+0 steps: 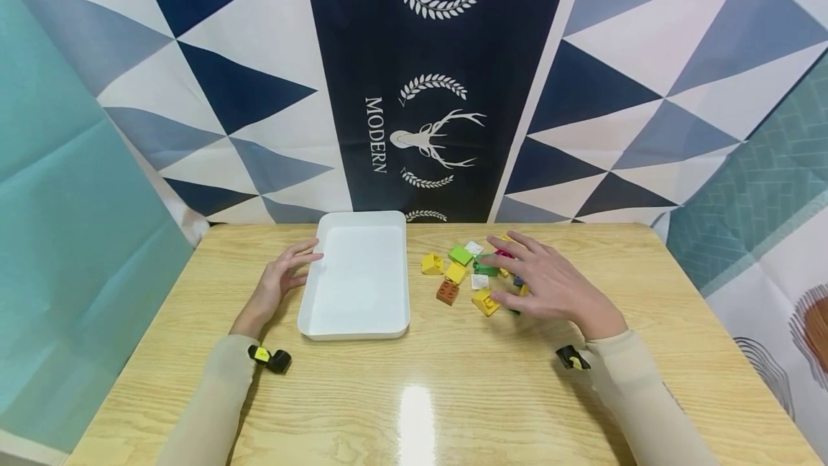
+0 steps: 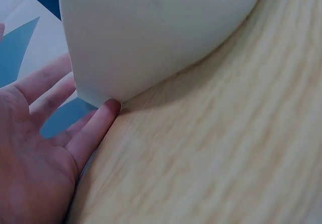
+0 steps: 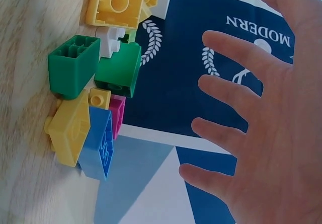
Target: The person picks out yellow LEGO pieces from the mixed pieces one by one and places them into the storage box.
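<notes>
A shallow white tray point(image 1: 309, 308) lies on the wooden table. My left hand point(image 1: 279, 282) is at its left side, fingers fairly straight, fingertips right at the side wall. In the left wrist view, a fingertip point(image 2: 111, 105) meets the tray's lower corner. To the tray's right lies a loose heap of toy building bricks. My right hand point(image 1: 550, 282) hovers over the heap with fingers spread and nothing held, covering part of it. The right wrist view shows a green brick point(image 3: 73, 68), a blue brick point(image 3: 98, 143) and a yellow brick point(image 3: 73, 128) beyond the outstretched fingers.
An orange-brown brick point(image 1: 447, 292) and a yellow brick point(image 1: 432, 264) lie on the heap's tray side. The wooden table point(image 1: 349, 401) ends at the back against a patterned cloth point(image 1: 420, 56). Black bands with small devices point(image 1: 278, 361) sit on both wrists.
</notes>
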Tool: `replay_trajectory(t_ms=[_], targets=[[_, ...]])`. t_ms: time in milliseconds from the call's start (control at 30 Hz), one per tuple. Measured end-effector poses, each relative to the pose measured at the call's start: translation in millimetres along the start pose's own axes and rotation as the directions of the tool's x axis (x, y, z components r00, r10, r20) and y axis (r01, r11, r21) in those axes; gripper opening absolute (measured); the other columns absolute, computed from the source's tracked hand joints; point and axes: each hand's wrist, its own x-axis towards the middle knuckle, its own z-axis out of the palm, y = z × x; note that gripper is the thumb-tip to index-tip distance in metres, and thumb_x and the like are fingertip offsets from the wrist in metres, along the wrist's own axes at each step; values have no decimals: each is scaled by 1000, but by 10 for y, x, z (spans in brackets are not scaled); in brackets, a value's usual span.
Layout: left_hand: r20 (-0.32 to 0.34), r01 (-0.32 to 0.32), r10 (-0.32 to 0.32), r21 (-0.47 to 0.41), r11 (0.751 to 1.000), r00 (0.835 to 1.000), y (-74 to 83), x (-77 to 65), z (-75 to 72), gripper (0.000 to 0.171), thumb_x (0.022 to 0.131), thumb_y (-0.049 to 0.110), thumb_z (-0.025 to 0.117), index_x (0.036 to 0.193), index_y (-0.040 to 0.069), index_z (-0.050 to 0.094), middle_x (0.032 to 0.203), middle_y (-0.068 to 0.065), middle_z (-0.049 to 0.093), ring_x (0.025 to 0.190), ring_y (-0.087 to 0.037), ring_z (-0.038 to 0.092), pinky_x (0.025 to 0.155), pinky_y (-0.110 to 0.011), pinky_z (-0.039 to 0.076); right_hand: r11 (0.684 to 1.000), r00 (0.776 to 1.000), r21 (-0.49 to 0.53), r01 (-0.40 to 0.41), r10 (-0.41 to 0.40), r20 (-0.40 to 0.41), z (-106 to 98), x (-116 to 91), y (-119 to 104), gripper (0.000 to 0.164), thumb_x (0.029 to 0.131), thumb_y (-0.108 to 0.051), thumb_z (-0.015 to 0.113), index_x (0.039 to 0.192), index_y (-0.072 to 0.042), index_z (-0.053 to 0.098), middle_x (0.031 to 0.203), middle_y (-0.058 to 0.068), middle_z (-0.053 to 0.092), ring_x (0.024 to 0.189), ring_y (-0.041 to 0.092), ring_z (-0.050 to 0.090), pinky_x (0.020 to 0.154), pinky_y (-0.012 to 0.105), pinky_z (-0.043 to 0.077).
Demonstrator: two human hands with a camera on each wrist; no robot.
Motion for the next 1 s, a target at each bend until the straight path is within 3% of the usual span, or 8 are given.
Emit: replay_trajectory(t_ms=[267, 467, 700, 1000], targets=[[10, 9, -9, -59, 998, 1000, 0, 12, 3, 57, 122, 23, 31, 149, -17, 61, 181, -27, 34, 136, 14, 59, 107, -12, 59, 1000, 1000, 2, 4, -4, 3, -9, 2, 0, 59, 101, -52, 68, 154, -28, 70, 178, 12, 51, 165, 52, 42, 124, 84, 42], [3, 1, -1, -52, 999, 1000, -17, -5, -9, 53, 121, 21, 37, 149, -17, 62, 181, -27, 35, 136, 11, 61, 107, -12, 60, 1000, 1000, -2, 12, -12, 1, 4, 9, 1, 58, 102, -52, 68, 155, -28, 70, 178, 12, 51, 166, 52, 41, 125, 83, 43], [-17, -74, 74, 23, 997, 997, -72, -2, -8, 41, 106, -6, 57, 145, -16, 66, 178, -29, 41, 155, 6, 43, 118, -5, 47, 1000, 1000, -8, 19, -19, 2, 16, 22, 8, 58, 101, -51, 69, 154, -27, 70, 177, 12, 52, 164, 52, 43, 124, 83, 44], [-5, -97, 97, 15, 995, 995, -108, 12, -17, 45, 100, -14, 59, 143, -18, 65, 176, -31, 43, 153, 8, 45, 120, -5, 45, 1000, 1000, 2, 12, -12, 0, -4, 10, 1, 57, 102, -50, 69, 154, -28, 71, 177, 12, 53, 165, 52, 43, 124, 83, 44]])
